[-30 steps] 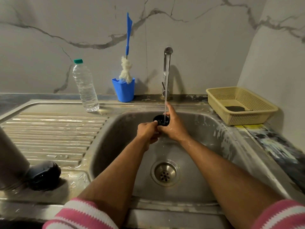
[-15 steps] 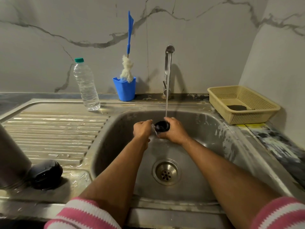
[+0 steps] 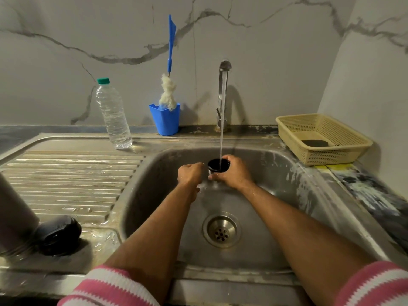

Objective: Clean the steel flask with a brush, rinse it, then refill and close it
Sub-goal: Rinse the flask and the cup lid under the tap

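Note:
In the sink, my right hand (image 3: 234, 175) grips a small black flask cap (image 3: 218, 165), mouth up, and the tap's water stream (image 3: 222, 120) runs into it. My left hand (image 3: 191, 174) sits just left of the cap with its fingers curled, and I see nothing in it. The steel flask (image 3: 15, 215) stands at the far left edge on the drainboard, partly out of frame. A black lid (image 3: 59, 235) lies against its base. The blue-handled brush (image 3: 169, 91) with a white fluffy head stands in a blue cup (image 3: 165, 121) by the wall.
A clear water bottle (image 3: 113, 115) with a green cap stands on the drainboard's far side. The steel tap (image 3: 221, 93) rises behind the basin (image 3: 276, 195), whose drain (image 3: 221, 231) lies below my hands. A beige basket (image 3: 322, 138) holding a dark pad sits at the right.
My left hand has come off the black cap and drawn slightly left. My right hand has turned the cap mouth up under the stream.

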